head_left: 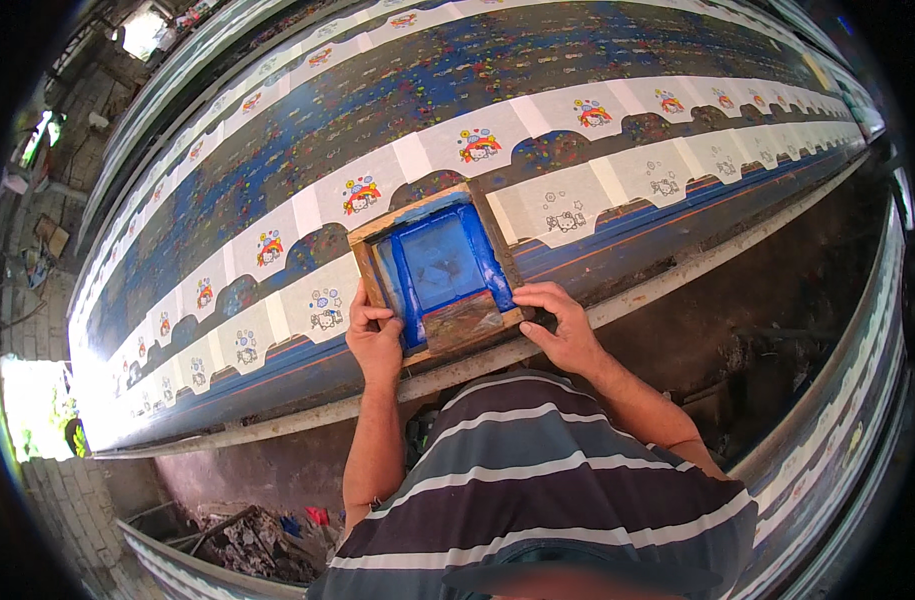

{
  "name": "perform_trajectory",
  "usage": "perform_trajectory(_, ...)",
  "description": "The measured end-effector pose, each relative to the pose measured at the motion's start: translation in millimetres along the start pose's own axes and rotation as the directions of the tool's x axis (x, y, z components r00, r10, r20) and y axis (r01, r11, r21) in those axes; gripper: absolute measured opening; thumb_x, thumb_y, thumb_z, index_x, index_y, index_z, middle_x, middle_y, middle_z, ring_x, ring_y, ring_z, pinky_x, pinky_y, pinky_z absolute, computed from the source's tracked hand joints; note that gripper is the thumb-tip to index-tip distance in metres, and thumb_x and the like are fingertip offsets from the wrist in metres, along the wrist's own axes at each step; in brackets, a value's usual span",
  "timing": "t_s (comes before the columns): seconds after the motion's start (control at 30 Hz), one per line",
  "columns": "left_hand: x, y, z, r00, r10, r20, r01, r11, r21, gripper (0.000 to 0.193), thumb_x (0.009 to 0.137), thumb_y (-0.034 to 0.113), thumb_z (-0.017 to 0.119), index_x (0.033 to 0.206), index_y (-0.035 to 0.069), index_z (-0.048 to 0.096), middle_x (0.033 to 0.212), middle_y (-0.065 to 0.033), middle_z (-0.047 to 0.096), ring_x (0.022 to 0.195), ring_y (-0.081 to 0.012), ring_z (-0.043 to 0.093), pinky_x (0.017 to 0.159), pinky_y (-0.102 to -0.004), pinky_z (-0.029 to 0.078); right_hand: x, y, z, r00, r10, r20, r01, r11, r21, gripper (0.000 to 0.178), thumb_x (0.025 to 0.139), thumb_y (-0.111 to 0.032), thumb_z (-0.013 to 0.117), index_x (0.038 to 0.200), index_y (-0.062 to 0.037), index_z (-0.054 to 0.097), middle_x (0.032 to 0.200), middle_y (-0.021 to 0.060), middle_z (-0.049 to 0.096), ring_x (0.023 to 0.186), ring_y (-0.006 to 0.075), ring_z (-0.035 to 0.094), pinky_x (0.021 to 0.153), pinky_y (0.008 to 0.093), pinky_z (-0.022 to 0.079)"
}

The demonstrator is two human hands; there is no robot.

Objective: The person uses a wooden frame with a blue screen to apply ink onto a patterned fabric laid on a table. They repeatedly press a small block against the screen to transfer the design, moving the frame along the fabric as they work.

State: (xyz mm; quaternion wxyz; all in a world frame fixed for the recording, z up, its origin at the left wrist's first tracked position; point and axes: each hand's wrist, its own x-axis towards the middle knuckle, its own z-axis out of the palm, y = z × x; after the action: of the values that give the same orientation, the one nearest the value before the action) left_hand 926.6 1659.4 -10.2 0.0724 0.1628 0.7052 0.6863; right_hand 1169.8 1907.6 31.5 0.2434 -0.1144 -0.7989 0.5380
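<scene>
A wooden screen printing frame (499, 238) lies over the near row of white fabric pieces on the long table, slightly tilted in view. Blue ink coats its mesh (439, 262), thickest along the sides. Against the inner near edge rests a flat brownish squeegee (464, 322). My left hand (375, 345) grips the frame's near left corner, thumb on top. At the near right corner, my right hand (559, 325) holds the frame between thumb and fingers. Whatever fabric lies beneath the frame is hidden. Left of it, a piece (325, 312) bears a cartoon print with blue parts; right of it, a piece (565, 212) shows dark outlines only.
A farther row of pieces (479, 146) carries multicoloured prints. The long table (617, 262) is stained with blue and speckled ink, and a rail (667, 280) edges its near side. Another table (827, 470) stands behind at right. Rubbish (252, 540) lies low at left.
</scene>
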Motion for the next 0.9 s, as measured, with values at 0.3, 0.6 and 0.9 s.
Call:
perform_trajectory(0.3,2.3,-4.0,-7.3,0.996,-0.073,0.045,0.075,0.997,-0.034,0.03,0.084,-0.023,0.069,0.094,0.005,0.067,0.184,-0.0227,0.049,0.136,-0.0179,0.07,0.106,-0.0306,0.055,5.6,-13.0,-3.3,0.987,-0.16,-0.027,0.157,0.983,-0.097,0.037,0.097,-0.003,0.082,0.134,-0.0038,0.079,0.138,0.0178,0.076,0.131,0.0403,0.071,0.116,0.051,0.055)
perform_trajectory(0.6,3.3,-9.3,-7.5,0.998,-0.037,0.052,0.041,0.995,-0.089,0.029,0.084,-0.022,0.069,0.091,0.005,0.069,0.184,-0.0215,0.049,0.123,-0.013,0.072,0.099,-0.0288,0.055,30.2,-34.7,32.2,0.86,-0.384,0.335,0.495,0.786,-0.37,0.035,0.096,-0.019,0.081,0.129,-0.0065,0.078,0.138,0.0142,0.071,0.135,0.0354,0.066,0.114,0.0505,0.053)
perform_trajectory(0.9,3.4,-10.2,-3.9,0.998,0.036,0.05,-0.036,0.999,-0.009,0.027,0.082,-0.019,0.071,0.089,0.007,0.07,0.18,-0.0255,0.053,0.156,-0.0284,0.062,0.125,-0.0392,0.049,71.0,-39.1,59.4,0.838,-0.301,0.456,0.517,0.706,-0.484,0.031,0.095,-0.013,0.071,0.124,-0.0067,0.08,0.112,0.0126,0.074,0.112,0.033,0.071,0.098,0.0462,0.056)
